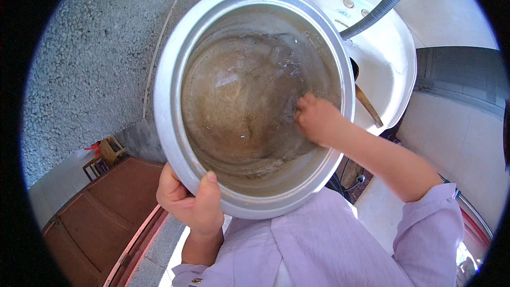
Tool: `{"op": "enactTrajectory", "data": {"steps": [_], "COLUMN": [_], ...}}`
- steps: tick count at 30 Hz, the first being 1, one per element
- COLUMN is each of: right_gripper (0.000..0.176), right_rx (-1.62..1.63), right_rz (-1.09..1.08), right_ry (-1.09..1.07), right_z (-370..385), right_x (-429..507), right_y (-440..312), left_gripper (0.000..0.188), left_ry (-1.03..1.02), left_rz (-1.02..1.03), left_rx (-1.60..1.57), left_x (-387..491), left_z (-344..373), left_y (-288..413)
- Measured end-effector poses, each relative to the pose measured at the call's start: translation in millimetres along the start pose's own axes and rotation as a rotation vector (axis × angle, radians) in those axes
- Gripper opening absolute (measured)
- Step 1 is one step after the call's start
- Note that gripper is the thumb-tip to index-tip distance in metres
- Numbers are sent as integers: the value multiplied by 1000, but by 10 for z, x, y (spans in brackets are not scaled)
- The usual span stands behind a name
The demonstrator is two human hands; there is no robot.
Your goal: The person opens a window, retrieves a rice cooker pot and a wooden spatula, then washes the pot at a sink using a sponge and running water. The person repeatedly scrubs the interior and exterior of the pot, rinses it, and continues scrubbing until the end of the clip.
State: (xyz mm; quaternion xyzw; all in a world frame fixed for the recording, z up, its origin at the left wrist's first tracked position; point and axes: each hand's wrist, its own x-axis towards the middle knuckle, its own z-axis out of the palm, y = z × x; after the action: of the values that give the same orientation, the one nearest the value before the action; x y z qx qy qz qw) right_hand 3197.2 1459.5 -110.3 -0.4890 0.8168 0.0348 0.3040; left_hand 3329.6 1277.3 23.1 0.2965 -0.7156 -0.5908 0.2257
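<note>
A large round metal pot with a wide rim is tilted so that its stained brownish inside faces me. My left hand grips its rim at the lower left, the thumb over the edge. Inside, against the right part of the inner surface, is my right hand, fingers curled and slightly blurred; whether it holds anything cannot be told. Wet glints show on the pot's inner surface. Behind the pot stands a white basin, partly hidden by it.
A grey corrugated hose runs down into the basin. A wooden handle lies in the basin beside the pot. Left are a pebbled wall and a reddish-brown panelled surface. A black hose and a cable hang below the basin.
</note>
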Motion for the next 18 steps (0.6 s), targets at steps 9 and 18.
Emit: {"op": "enactTrajectory", "data": {"steps": [9, 18], "right_gripper": [26, 27], "right_rx": [1345, 415], "right_rz": [-386, -248], "right_ry": [-312, -291], "right_z": [-423, -246], "right_x": [-45, -262], "right_y": [-645, -21], "left_gripper": [25, 30], "left_ry": [-6, 5], "left_rz": [-24, -3], "left_rx": [-17, 114], "left_x": [12, -75], "left_z": [-36, -58], "left_y": [-46, -22]}}
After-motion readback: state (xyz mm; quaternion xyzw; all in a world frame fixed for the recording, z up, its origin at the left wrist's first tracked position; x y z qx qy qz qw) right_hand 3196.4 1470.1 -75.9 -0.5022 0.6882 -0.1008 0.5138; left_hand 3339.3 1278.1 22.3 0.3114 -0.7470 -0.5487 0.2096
